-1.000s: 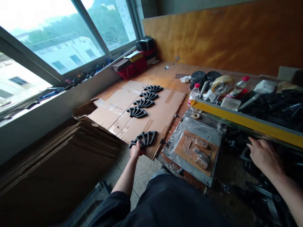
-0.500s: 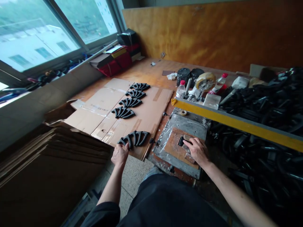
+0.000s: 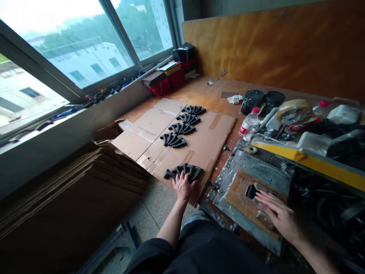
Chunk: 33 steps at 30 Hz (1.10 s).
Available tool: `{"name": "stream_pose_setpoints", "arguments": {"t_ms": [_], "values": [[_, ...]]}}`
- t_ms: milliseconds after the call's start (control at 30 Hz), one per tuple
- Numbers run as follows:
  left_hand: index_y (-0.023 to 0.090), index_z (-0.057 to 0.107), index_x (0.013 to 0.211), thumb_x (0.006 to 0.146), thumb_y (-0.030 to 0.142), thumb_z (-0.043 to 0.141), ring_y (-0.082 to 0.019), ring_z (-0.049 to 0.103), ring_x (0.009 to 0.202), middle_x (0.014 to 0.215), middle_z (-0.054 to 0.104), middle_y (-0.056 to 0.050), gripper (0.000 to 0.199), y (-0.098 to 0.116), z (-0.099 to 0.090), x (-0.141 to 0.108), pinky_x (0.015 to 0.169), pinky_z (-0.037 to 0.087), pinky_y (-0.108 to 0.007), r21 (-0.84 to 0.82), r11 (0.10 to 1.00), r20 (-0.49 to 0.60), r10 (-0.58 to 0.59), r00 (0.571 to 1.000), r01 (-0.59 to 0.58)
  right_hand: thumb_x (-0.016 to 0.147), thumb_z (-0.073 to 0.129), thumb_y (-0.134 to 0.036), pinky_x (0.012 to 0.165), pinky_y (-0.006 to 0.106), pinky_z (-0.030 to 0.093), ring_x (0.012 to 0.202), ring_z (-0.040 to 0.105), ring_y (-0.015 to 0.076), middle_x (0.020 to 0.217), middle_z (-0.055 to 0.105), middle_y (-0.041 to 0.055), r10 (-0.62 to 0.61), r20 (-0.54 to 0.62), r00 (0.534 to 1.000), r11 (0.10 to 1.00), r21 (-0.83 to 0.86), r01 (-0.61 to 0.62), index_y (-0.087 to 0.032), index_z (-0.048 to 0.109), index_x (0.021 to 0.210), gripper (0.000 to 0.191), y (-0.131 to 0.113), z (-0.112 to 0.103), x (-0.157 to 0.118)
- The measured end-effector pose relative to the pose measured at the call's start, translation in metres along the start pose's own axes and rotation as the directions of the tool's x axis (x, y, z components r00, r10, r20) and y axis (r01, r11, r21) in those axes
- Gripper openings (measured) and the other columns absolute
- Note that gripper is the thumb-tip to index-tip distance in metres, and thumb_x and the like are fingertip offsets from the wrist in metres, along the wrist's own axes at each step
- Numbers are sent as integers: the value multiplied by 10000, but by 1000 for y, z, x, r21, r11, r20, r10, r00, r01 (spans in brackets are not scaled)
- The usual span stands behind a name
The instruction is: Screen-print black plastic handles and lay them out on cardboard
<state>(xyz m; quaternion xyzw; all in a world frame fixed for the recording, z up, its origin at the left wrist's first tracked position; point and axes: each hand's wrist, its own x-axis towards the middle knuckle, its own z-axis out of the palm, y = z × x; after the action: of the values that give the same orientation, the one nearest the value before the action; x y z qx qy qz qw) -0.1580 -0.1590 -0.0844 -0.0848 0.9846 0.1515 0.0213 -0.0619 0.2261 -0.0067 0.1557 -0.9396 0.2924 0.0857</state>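
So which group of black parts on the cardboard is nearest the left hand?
The near group at the edge of the cardboard, partly under the left hand. A gap separates it from the other four groups, lined up farther back.

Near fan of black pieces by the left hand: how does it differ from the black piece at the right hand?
The near fan has several pieces side by side; the black piece is single.
The fan lies on cardboard; the black piece is over the brown board.
The left hand spreads its fingers at the fan; the right hand has its fingertips at the black piece.
Both are black.
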Motion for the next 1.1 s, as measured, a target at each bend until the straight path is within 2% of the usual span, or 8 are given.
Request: {"name": "stream_pose_setpoints", "arguments": {"t_ms": [200, 400, 500, 633, 767, 900, 1000, 1100], "values": [[254, 655, 1221, 730, 515, 697, -367, 348, 1368, 1426, 514, -78, 558, -88, -47, 86, 1145, 266, -466, 59, 961, 46, 268, 962, -270, 901, 512, -433, 877, 405, 599, 1000, 692, 264, 1129, 711, 24, 214, -158, 964, 976, -15, -219, -310, 703, 1100, 302, 15, -17, -10], [214, 625, 1242, 731, 503, 685, -310, 366, 1370, 1454, 483, -85, 591, -149, -83, 180, 1154, 264, -404, 180, 923, 249, 291, 924, -340, 892, 504, -490, 836, 360, 608, 967, 703, 259, 1096, 725, 36, 338, -166, 926, 935, -50, -350, -287, 725, 1038, 334, 19, -16, -19], [193, 558, 1312, 731, 549, 665, -294, 364, 1372, 1482, 441, -114, 690, -159, -79, 189, 1140, 282, -400, 200, 897, 295, 329, 897, -394, 915, 491, -460, 862, 354, 597, 967, 704, 239, 1079, 730, 40, 360, -165, 918, 926, -58, -373, -265, 731, 1024, 329, 7, -16, -10], [271, 427, 1420, 781, 577, 597, -367, 267, 1415, 1544, 346, -97, 729, -154, -68, 177, 1087, 270, -610, 273, 892, 203, 313, 928, -361, 966, 440, -367, 1009, 387, 511, 1168, 609, 220, 1269, 643, 70, 291, -155, 944, 945, -106, -308, -236, 658, 1203, 348, -10, -14, 12], [218, 466, 1380, 824, 527, 569, -363, 276, 1416, 1542, 338, -134, 644, -89, -71, 163, 1102, 255, -602, 200, 900, -8, 397, 918, -388, 950, 504, -368, 1144, 492, 330, 1411, 319, 251, 1513, 373, 106, 147, 40, 988, 960, -246, -133, -194, 416, 1445, 532, -12, -1, 27], [164, 542, 1291, 896, 473, 480, -288, 467, 1300, 1394, 522, -161, 505, 47, -99, 130, 1087, 357, -449, -208, 809, -119, 536, 836, -549, 851, 644, -477, 1170, 542, 233, 1439, 234, 296, 1538, 292, 145, 65, 259, 964, 956, -293, 14, -147, 352, 1473, 763, -16, 18, 15], [161, 510, 1323, 934, 533, 391, -224, 652, 987, 1053, 700, -120, 551, 157, -131, 89, 942, 481, -396, -670, 550, -114, 588, 801, -499, 868, 614, -498, 1165, 500, 271, 1398, 343, 268, 1476, 419, 139, -82, 300, 951, 976, -171, 138, -148, 464, 1408, 660, -26, 21, -2], [139, 495, 1341, 934, 604, 303, -164, 646, 663, 769, 689, -62, 647, 236, -159, 42, 710, 540, -317, -942, 221, -41, 671, 740, -252, 946, 518, -429, 1147, 466, 321, 1285, 507, 218, 1313, 611, 81, -168, 157, 973, 985, -19, 173, -198, 633, 1239, 391, -29, 4, -16]]}}
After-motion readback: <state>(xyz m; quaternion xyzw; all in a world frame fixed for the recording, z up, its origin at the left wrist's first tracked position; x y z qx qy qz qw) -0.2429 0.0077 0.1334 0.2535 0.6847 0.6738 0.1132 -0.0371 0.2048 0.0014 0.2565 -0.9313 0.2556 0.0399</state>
